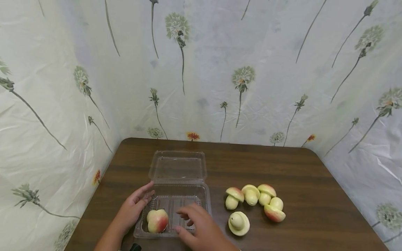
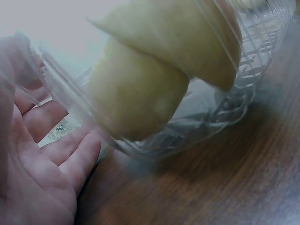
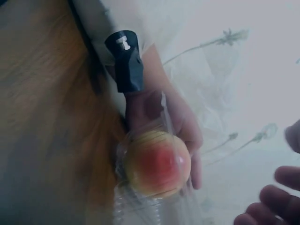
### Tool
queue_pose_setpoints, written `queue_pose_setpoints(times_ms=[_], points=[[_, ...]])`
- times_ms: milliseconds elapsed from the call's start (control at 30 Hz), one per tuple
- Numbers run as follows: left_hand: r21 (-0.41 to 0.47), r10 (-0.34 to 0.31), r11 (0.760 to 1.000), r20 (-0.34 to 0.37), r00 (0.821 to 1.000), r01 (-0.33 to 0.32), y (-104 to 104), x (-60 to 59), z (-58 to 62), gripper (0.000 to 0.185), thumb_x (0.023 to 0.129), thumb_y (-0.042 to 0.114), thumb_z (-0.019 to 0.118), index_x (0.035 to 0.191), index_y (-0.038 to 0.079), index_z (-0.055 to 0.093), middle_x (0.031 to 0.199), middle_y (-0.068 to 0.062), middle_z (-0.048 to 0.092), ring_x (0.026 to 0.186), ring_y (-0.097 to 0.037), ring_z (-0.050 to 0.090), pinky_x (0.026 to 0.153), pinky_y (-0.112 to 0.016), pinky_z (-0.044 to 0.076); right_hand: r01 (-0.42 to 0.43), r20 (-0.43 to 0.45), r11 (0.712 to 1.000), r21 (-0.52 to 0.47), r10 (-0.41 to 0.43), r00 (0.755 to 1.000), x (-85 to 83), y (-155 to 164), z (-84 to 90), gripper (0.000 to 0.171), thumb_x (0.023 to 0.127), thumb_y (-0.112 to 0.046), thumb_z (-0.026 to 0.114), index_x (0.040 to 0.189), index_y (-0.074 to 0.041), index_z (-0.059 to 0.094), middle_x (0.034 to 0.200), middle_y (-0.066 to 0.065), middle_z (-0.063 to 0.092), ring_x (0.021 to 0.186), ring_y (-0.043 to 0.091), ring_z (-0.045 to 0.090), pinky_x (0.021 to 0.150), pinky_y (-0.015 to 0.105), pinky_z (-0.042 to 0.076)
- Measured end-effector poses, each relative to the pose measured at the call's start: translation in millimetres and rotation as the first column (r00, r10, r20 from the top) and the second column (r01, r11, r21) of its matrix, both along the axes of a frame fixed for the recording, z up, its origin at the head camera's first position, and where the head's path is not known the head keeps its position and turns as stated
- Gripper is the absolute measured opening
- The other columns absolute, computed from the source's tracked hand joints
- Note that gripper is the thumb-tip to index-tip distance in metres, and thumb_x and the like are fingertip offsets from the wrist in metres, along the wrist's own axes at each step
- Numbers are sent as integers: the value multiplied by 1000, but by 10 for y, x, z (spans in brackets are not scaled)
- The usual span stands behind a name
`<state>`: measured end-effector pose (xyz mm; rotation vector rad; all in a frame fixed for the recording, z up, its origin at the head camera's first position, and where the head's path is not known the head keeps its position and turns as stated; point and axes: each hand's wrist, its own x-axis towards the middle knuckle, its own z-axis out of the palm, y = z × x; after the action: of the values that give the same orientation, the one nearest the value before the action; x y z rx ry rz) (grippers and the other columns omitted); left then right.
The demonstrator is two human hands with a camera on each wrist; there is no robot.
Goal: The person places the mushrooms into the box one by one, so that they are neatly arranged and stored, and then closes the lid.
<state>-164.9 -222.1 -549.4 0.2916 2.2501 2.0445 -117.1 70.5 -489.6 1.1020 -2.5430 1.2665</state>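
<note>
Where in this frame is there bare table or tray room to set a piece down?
Bare wood runs along the table behind and right of the loose fruit pieces. Inside the clear tray, the ribbed floor right of the single fruit is free. It is crowded at the tray's front, between the left hand and right hand.

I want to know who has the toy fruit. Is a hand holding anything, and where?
No fruit is held. The left hand rests open against the left wall of the clear box; the right hand hovers over it, holding nothing.
</note>
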Motion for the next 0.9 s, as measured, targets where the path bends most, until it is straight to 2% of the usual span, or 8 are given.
queue_pose_setpoints(times_ms=[133,367,600,767,900], points=[[2,-3,1000,13,1000,3,4,1,7,54,106,-3,43,159,2,41,169,-14,33,151,-39,39,111,-17,43,8,-131,996,-94,-21,991,23,100,-92,32,96,-17,73,127,-12,65,109,-1,63,87,9,65,74,18,56],[1,-15,1000,-10,1000,15,-33,-4,-14,52,107,0,43,159,3,40,170,-14,32,150,-40,38,110,-15,43,82,-185,985,-154,-110,977,72,233,-130,34,92,-11,76,125,-14,66,110,-2,64,88,8,63,75,17,56],[4,-16,1000,-4,1000,16,-44,-4,-30,52,108,1,43,160,4,40,170,-14,32,150,-41,39,108,-14,43,161,-242,980,-116,-185,953,47,344,-134,35,91,-13,77,124,-18,68,114,-7,64,91,9,63,77,23,57],[7,-14,1000,-9,1000,14,-37,-7,-35,52,107,0,43,159,3,40,169,-15,33,150,-42,39,108,-13,43,222,-316,974,-53,-227,921,14,438,-121,34,90,-18,80,122,-17,69,115,-9,63,98,6,60,83,21,53],[3,-19,1000,-10,1000,19,-23,-13,-20,53,107,-1,43,159,3,40,169,-16,33,150,-42,39,108,-14,43,276,-363,961,-24,-265,893,-23,531,-132,37,85,-18,82,120,-16,71,115,-9,64,103,8,60,88,22,50]])
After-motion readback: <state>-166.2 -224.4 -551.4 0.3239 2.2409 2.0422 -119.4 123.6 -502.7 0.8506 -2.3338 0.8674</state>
